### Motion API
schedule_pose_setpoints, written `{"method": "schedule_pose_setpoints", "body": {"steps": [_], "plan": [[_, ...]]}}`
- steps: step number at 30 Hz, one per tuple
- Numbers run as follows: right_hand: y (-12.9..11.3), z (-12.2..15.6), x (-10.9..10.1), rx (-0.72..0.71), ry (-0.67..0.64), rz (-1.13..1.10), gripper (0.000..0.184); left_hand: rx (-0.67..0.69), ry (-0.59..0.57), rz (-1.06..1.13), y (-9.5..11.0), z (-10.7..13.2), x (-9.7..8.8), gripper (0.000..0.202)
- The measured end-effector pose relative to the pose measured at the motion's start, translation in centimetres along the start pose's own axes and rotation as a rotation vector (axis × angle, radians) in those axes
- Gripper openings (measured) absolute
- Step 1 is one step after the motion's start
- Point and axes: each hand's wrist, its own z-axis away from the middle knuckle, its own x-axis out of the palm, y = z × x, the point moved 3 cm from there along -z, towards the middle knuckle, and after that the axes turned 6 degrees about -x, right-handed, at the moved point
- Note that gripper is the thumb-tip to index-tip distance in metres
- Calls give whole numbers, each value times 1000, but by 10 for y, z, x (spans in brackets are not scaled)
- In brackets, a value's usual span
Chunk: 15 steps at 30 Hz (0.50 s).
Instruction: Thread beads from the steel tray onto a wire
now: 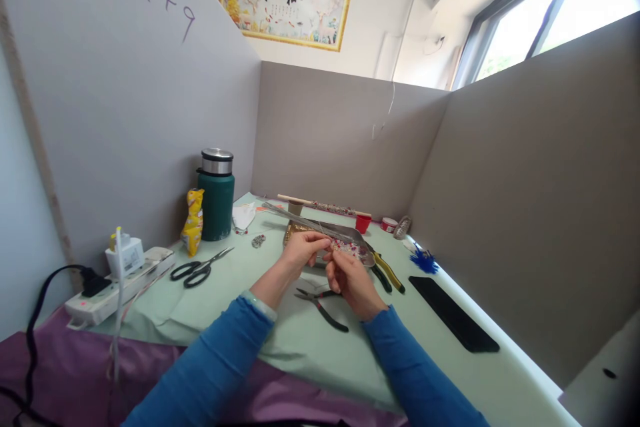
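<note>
Your left hand [304, 248] and right hand [353, 278] meet fingertip to fingertip just over the near side of the metal tray [369, 257], thumb and finger of each pinched together on a tiny workpiece [330, 248] — too small here to make out its form. The handwork looks to be under way rather than finished: the piece is between your fingers, not laid down, and a supply of loose beads [353, 250] remains in the tray. Beyond the tray, a beaded length [333, 208] appears already made up; well to its left lies a small silvery ornament [258, 241], perhaps complete. Thin metal wires [290, 215] stretch over the tray's far left part, seemingly unused. Pliers [316, 298] lie on the near side of the tray, yellow-and-green-handled cutters [389, 271] just to its right, scissors [205, 265] well to its left — all out of your grip. How much is left on the piece itself, you cannot tell from this view.
</note>
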Motion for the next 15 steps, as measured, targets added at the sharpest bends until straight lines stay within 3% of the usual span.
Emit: {"method": "schedule_pose_setpoints", "body": {"steps": [5, 15], "plan": [[2, -1, -2, 26, 33, 3, 33, 20, 61, 23, 3, 0, -4, 26], [1, 0, -5, -37, 79, 123, 30, -81, -11, 57, 3, 2, 0, 27]]}}
